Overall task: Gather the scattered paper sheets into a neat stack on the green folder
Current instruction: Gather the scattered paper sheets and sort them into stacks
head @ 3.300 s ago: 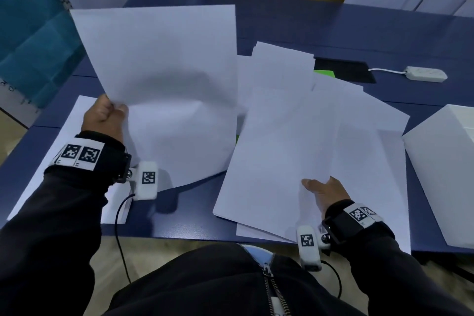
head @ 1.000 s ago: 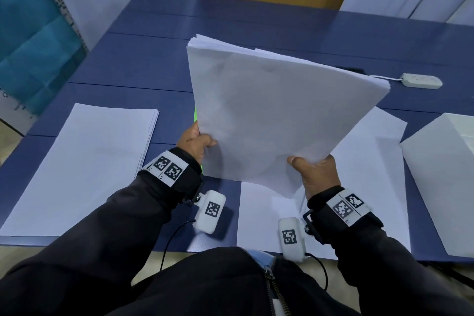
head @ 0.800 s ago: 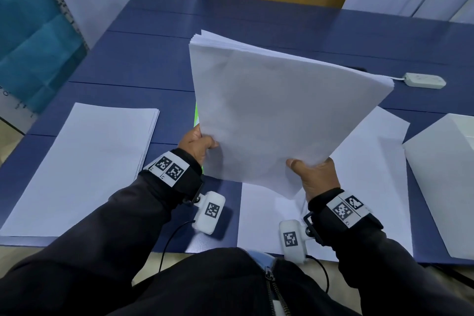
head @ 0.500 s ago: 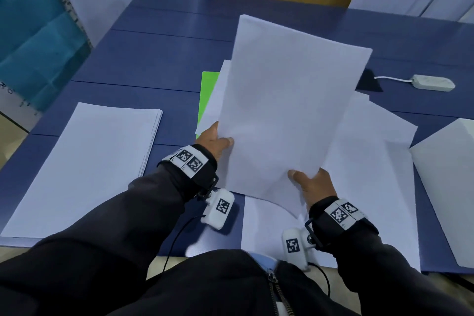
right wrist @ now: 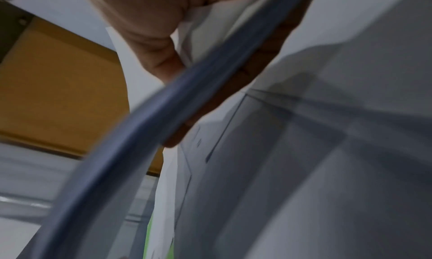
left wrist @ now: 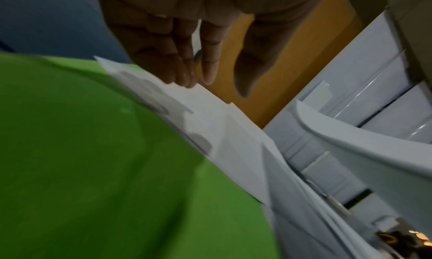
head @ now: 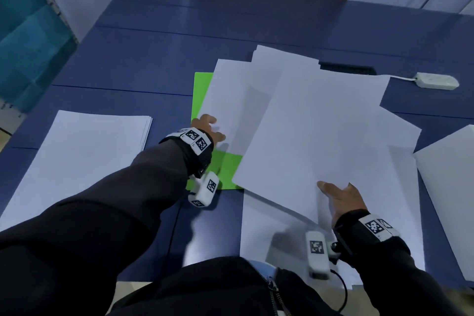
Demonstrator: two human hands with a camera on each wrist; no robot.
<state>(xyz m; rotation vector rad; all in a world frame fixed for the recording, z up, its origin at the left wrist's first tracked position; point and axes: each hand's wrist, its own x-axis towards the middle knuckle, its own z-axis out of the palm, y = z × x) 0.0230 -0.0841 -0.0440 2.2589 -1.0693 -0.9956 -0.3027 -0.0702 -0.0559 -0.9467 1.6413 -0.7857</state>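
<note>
The green folder (head: 204, 95) lies flat on the blue table, mostly covered by white sheets (head: 238, 102). My left hand (head: 208, 128) rests with straight fingers on the near left corner of those sheets. In the left wrist view its fingertips (left wrist: 184, 76) touch the paper corner (left wrist: 210, 122) above the folder (left wrist: 93, 161). My right hand (head: 334, 196) pinches the near corner of a sheaf of sheets (head: 323, 136), thumb on top. The sheaf lies low and askew over the folder's right side. In the right wrist view the thumb (right wrist: 161, 60) presses the sheaf's edge (right wrist: 163, 106).
A separate paper stack (head: 84, 159) lies at the left. More loose sheets (head: 277, 233) lie under the sheaf by the near table edge. A white box (head: 448, 200) stands at the right. A power strip (head: 436, 81) and a black slot (head: 346, 68) are at the back.
The sheaf, held up by both hands a second ago, has come down nearly flat over the folder. My left hand let go of it and moved to the sheets on the folder.
</note>
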